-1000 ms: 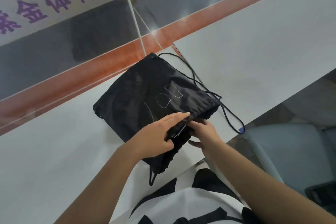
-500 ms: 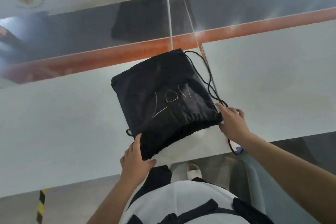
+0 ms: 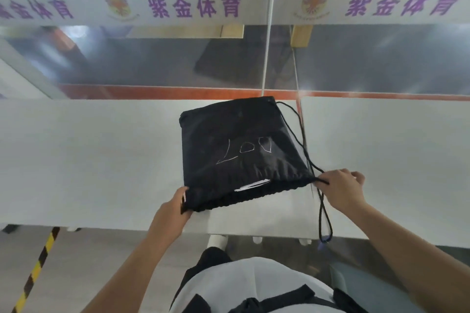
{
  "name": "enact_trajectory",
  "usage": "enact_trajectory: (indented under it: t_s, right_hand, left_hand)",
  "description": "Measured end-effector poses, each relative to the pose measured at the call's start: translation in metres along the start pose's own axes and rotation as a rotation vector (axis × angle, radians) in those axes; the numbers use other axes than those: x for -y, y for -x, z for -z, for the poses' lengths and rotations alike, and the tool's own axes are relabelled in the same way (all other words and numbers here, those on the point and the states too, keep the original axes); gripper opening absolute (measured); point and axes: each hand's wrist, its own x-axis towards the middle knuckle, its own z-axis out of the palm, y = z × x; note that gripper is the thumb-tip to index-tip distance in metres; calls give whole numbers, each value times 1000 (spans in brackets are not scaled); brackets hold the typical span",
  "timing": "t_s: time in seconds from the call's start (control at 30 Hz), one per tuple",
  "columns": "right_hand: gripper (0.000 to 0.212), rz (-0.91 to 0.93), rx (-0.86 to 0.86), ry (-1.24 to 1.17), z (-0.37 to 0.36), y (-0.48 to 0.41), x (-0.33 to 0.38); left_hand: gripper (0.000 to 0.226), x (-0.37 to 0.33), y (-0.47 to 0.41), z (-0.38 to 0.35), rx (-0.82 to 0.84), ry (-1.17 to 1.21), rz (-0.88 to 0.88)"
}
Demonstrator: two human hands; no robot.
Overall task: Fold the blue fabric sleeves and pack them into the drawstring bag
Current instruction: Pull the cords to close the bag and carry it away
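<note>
Black bag (image 3: 241, 140) scrawled "LOD", 紫金体育 banner (image 3: 193, 6), left hand (image 3: 173, 213) and right hand (image 3: 343, 190) pinching hem (image 3: 244, 198)

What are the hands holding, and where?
The black drawstring bag: left hand grips its gathered opening's left corner, right hand the right corner.

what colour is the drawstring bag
The drawstring bag is black with thin white markings, clearest in the head view.

You face a white table (image 3: 101, 160) with a seam running near to far, right of centre. A black drawstring bag (image 3: 241, 140) lies flat mid-table, its gathered mouth nearest you. Its cord (image 3: 319, 216) hangs over the near edge.
</note>
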Motion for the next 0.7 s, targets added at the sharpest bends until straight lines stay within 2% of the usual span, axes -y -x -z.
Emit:
enact_trajectory:
  t_s: [0.1, 0.2, 0.33, 0.43, 0.53, 0.63, 0.7]
  right_hand:
    - [29, 58, -21, -86, 39, -4, 3]
    - [25, 96, -103, -321, 77, -5, 17]
    - [29, 135, -266, -751, 128, -8, 46]
    - [33, 85, -362, -1127, 171, -8, 61]
    - [31, 98, -385, -1430, 219, -1, 71]
    - [27, 151, -388, -1628, 256, 3, 73]
    - [24, 105, -396, -1720, 264, -5, 62]
  left_hand:
    - [36, -11, -4, 43, 61, 87, -17]
    - [20, -32, -13, 88, 26, 130, -117]
    - [20, -71, -21, 144, -150, 221, -273]
    - [25, -101, -17, 190, -294, 411, -352]
    - [28, -126, -8, 232, -338, 692, -426]
    - [21, -143, 4, 262, -383, 814, -459]
    - [21, -141, 3, 273, -378, 917, -462]
